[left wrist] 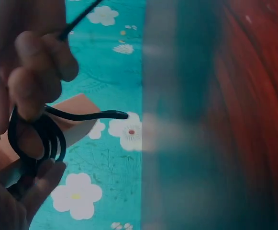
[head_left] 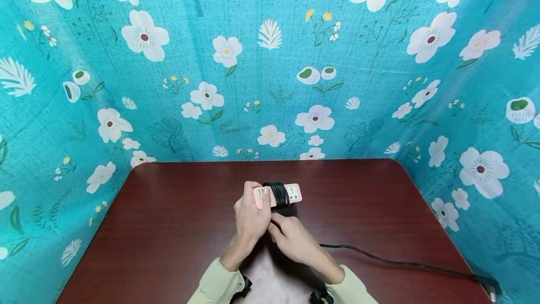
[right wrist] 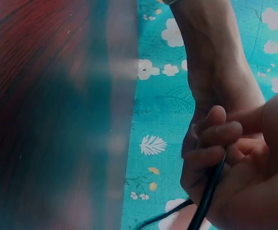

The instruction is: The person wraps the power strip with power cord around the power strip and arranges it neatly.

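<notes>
A pale pink power strip (head_left: 294, 192) is held up above the table, its socket face showing. Several loops of black cord (head_left: 279, 194) wrap round its middle. My left hand (head_left: 251, 215) grips the strip's left end, with the thumb across the face. Just below the strip, my right hand (head_left: 297, 240) has curled fingers round the cord's free part. In the right wrist view the cord (right wrist: 208, 199) runs out of that curled hand. The left wrist view shows the loops (left wrist: 57, 139) from the side, bulging off the strip (left wrist: 79, 105).
The cord's long tail (head_left: 379, 259) trails over the dark red-brown table (head_left: 177, 210) to a plug end (head_left: 487, 283) at the right edge. A blue flowered cloth (head_left: 270, 93) hangs behind the table and along both sides.
</notes>
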### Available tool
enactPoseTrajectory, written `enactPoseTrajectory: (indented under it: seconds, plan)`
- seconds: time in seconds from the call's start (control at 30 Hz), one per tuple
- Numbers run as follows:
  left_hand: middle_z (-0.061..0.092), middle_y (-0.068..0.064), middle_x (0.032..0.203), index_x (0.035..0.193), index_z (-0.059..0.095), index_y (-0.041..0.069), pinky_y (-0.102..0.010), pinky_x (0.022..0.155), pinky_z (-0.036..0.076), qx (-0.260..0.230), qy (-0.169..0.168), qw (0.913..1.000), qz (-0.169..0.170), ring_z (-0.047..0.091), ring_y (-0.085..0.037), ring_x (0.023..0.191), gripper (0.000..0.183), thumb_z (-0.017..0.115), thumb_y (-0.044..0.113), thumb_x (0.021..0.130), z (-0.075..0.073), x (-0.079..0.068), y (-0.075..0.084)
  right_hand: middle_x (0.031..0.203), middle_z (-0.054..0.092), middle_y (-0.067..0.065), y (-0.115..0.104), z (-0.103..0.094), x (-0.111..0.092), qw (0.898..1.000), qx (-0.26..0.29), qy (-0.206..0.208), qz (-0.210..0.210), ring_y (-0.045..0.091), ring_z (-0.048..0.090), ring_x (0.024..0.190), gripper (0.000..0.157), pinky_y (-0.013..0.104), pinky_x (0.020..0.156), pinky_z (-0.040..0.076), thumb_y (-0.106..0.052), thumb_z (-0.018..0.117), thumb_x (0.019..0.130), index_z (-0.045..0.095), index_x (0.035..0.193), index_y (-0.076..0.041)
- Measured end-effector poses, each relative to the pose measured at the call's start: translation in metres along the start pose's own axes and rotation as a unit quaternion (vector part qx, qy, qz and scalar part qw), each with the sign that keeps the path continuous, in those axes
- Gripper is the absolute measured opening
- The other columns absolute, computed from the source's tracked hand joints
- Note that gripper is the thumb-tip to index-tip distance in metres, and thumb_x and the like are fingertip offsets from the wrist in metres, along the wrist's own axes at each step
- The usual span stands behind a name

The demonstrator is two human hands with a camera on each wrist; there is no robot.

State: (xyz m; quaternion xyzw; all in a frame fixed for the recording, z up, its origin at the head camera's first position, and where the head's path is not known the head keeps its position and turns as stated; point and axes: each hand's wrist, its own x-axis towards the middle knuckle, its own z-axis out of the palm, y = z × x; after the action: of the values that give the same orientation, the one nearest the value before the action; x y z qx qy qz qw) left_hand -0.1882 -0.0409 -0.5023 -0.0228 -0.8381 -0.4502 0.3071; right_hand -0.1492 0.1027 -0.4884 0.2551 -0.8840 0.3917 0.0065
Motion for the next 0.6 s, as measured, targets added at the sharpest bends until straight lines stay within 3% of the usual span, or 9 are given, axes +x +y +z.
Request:
enactPoseTrajectory:
  seconds: [0.13, 0.27, 0.33, 0.47, 0.6]
  plan:
    - [0.068, -0.002, 0.082, 0.112, 0.060, 0.016, -0.025, 0.058, 0.048, -0.066, -0.005, 0.9965, -0.051, 0.060, -0.011, 0.067, 0.016, 0.067, 0.026, 0.101, -0.007, 0.007, 0.004, 0.076, 0.056, -0.015, 0.015, -0.016, -0.012, 0.999, -0.022, -0.028, -0.030, -0.003, 0.050, 0.068, 0.004, 0.020, 0.065, 0.047, -0.016, 0.065, 0.104, 0.064, 0.100, -0.018]
    - [0.068, -0.004, 0.082, 0.112, 0.060, 0.015, -0.025, 0.057, 0.049, -0.099, -0.007, 0.9923, -0.073, 0.059, -0.009, 0.066, 0.014, 0.066, 0.023, 0.102, -0.011, 0.010, 0.005, 0.074, 0.049, -0.015, 0.052, -0.047, -0.040, 0.991, -0.114, -0.067, -0.037, -0.002, 0.044, 0.067, 0.014, 0.021, 0.062, 0.042, -0.012, 0.070, 0.099, 0.059, 0.092, -0.018]
    - [0.068, -0.005, 0.082, 0.112, 0.060, 0.015, -0.024, 0.055, 0.049, -0.103, -0.006, 0.9919, -0.074, 0.059, -0.008, 0.065, 0.014, 0.066, 0.023, 0.102, -0.011, 0.010, 0.005, 0.071, 0.046, -0.015, 0.080, -0.070, -0.063, 0.984, -0.164, -0.065, -0.017, -0.001, 0.040, 0.066, 0.023, 0.022, 0.060, 0.039, -0.007, 0.072, 0.096, 0.056, 0.086, -0.019]
    - [0.069, -0.005, 0.080, 0.111, 0.061, 0.014, -0.024, 0.053, 0.050, -0.119, -0.005, 0.9903, -0.072, 0.059, -0.005, 0.063, 0.014, 0.067, 0.023, 0.102, -0.011, 0.008, 0.007, 0.071, 0.053, -0.013, 0.136, -0.128, -0.120, 0.963, -0.237, -0.057, 0.112, 0.006, 0.047, 0.069, 0.025, 0.029, 0.062, 0.041, -0.002, 0.076, 0.087, 0.059, 0.084, -0.019]
    - [0.070, -0.006, 0.079, 0.111, 0.061, 0.013, -0.025, 0.051, 0.051, -0.133, -0.005, 0.9888, -0.069, 0.060, -0.005, 0.061, 0.014, 0.067, 0.021, 0.101, -0.011, 0.008, 0.008, 0.083, 0.069, 0.002, 0.182, -0.183, -0.177, 0.921, -0.284, -0.078, 0.256, 0.030, 0.060, 0.082, 0.013, 0.051, 0.069, 0.051, -0.005, 0.079, 0.085, 0.069, 0.090, -0.012]
